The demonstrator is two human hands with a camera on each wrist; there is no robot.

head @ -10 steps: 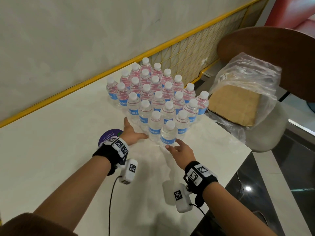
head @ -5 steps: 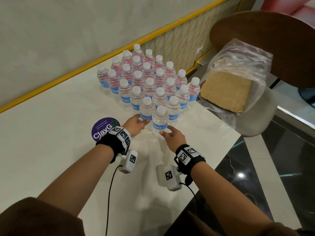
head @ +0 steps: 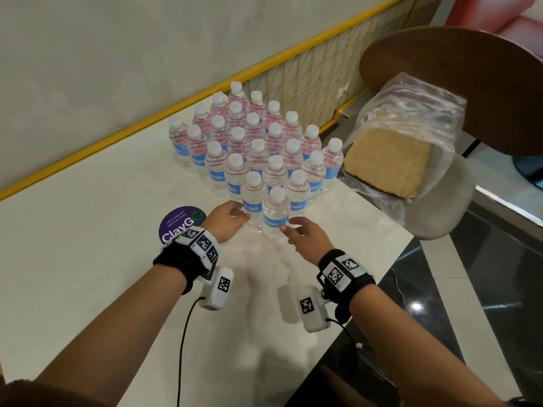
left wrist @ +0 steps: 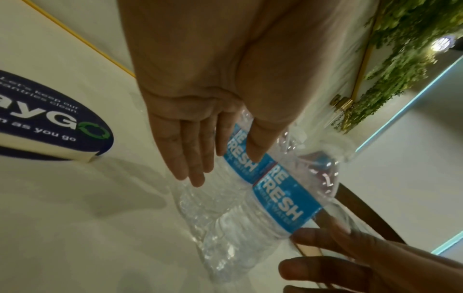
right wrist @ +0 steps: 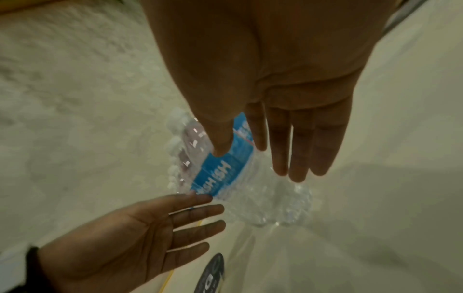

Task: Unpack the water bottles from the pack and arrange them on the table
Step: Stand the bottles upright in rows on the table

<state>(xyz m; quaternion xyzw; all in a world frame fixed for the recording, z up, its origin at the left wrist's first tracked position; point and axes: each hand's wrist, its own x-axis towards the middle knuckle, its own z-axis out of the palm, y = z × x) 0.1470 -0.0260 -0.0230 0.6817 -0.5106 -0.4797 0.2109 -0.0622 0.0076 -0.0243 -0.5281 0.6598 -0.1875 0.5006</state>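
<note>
Several clear water bottles with white caps and blue labels stand upright in a tight diamond block [head: 258, 148] on the white table [head: 73, 259]. The nearest bottle [head: 275, 212] [left wrist: 273, 208] [right wrist: 220, 168] forms the block's front corner. My left hand [head: 232, 217] [left wrist: 213, 154] hovers just left of it with straight fingers, beside the neighbouring bottle [head: 253, 198]. My right hand [head: 296, 233] [right wrist: 283, 150] is just right of the front bottle, fingers straight. Neither hand grips anything. The emptied plastic wrap with its cardboard tray [head: 393, 154] lies on a chair to the right.
A round purple sticker [head: 179, 224] lies on the table left of my left wrist. A yellow rail and mesh panel [head: 308, 71] run behind the bottles. The table's right edge [head: 390, 251] drops to a dark floor. A brown round tabletop [head: 470, 83] stands behind the chair.
Both hands have eased a little away from the front bottles, and their fingers have straightened. The view has pulled back. The bottles have not moved.
</note>
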